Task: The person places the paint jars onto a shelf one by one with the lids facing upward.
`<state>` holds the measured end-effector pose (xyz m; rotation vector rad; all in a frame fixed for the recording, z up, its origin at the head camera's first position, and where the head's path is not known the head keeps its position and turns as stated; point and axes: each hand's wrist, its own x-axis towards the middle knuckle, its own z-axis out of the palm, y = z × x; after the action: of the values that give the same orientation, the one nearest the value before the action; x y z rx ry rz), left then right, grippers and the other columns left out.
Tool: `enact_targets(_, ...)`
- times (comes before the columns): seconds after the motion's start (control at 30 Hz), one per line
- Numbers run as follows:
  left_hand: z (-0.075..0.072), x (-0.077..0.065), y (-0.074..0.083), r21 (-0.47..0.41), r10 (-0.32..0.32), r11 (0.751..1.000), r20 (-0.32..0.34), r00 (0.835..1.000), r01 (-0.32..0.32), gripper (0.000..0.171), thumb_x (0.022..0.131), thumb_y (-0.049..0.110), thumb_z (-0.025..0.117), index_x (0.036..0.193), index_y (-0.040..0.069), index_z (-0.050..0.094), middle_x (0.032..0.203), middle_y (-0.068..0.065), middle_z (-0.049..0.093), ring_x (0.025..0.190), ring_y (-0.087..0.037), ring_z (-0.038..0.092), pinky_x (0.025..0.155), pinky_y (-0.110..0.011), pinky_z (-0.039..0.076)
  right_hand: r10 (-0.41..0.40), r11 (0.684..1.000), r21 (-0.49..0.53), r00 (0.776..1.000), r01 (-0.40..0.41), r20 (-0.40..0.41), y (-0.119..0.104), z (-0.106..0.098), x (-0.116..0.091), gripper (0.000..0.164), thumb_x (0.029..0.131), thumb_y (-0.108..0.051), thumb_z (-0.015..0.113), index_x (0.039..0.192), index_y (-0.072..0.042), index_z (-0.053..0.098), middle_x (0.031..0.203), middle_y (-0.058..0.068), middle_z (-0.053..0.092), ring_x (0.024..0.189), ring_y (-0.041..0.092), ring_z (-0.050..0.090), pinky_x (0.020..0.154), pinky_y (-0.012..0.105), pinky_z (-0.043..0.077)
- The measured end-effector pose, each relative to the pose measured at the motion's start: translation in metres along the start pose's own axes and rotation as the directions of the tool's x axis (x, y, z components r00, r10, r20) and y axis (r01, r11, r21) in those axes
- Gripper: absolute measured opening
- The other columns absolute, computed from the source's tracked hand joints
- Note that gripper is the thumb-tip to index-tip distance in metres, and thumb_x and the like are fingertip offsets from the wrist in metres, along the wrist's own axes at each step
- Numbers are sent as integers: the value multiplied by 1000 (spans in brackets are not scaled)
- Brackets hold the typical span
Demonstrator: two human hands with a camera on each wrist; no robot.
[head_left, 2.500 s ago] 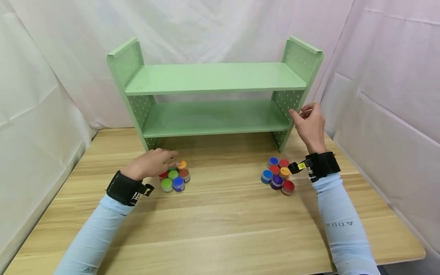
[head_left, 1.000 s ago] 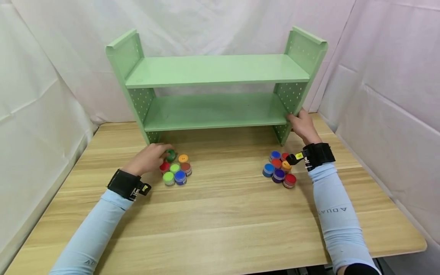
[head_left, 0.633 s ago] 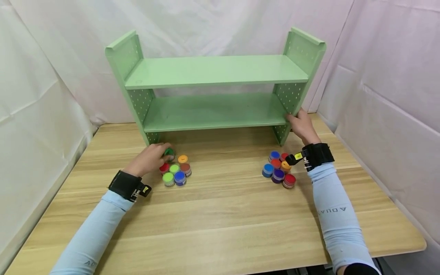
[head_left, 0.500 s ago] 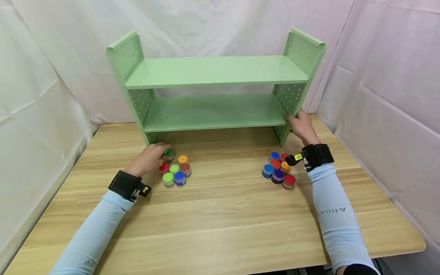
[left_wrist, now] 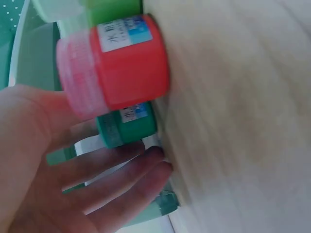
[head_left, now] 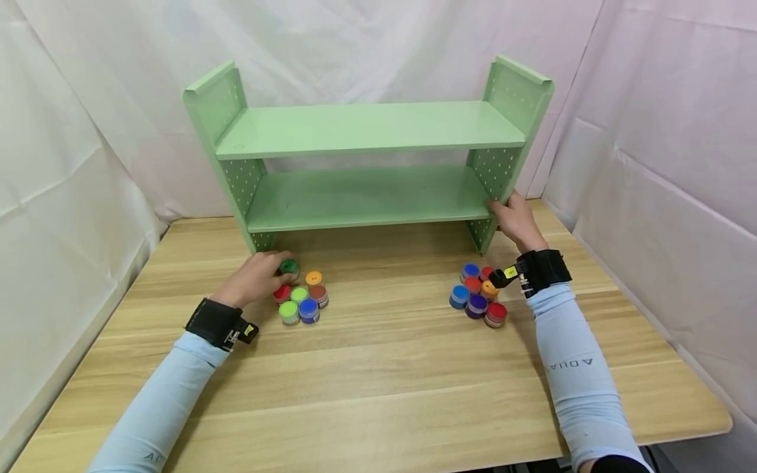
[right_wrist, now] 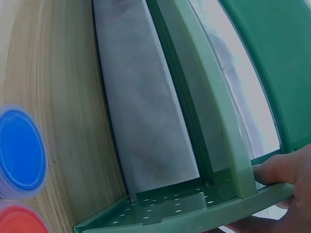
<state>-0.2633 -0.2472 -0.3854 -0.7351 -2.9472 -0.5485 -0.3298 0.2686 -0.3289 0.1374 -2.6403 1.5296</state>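
Observation:
My left hand (head_left: 253,279) holds a small dark green paint jar (head_left: 289,266) between thumb and fingers, at the shelf's lower left corner. In the left wrist view a red paint jar (left_wrist: 131,68) stands close in front, partly covering the green jar (left_wrist: 129,125). Whether the green jar is off the table cannot be made out. My right hand (head_left: 517,223) grips the right side panel (right_wrist: 209,221) of the light green two-tier shelf (head_left: 367,194), thumb at the front edge and other fingers mostly hidden behind.
Beside the left hand stand several more jars, with lime green (head_left: 289,312), blue (head_left: 309,310), brown (head_left: 318,294) and orange (head_left: 314,278) lids. Another cluster, including a purple jar (head_left: 476,305), is at the right. White cloth (head_left: 367,52) hangs behind the wooden table (head_left: 378,381).
My right hand has come down from the air onto the shelf's side panel. My left hand has closed around the dark green jar, which has shifted slightly away from the orange one.

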Motion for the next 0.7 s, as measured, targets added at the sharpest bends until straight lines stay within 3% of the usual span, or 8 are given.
enact_targets(0.37, 1, -1, -2, -47, -80, 996, -66, 995, 76, 34, 92, 12, 77, 117, -6, 63, 95, -19, 72, 75, -22, 63, 66, -37, 55, -12, 1000, -11, 1000, 12, -3, 1, 1, 2, 61, 109, -28, 40, 165, -12, 22, 160, 27, 39, 139, 45, 49, 107, 64, 48)
enact_targets(0.7, -6, 2, 3, -86, -27, 996, -174, 984, 12, 27, 94, 9, 74, 117, 1, 63, 98, -15, 72, 82, -25, 66, 75, -41, 58, -9, 1000, -11, 1000, 9, -4, 0, 0, 2, 62, 109, -28, 40, 165, -12, 22, 160, 28, 39, 139, 45, 49, 108, 64, 47)
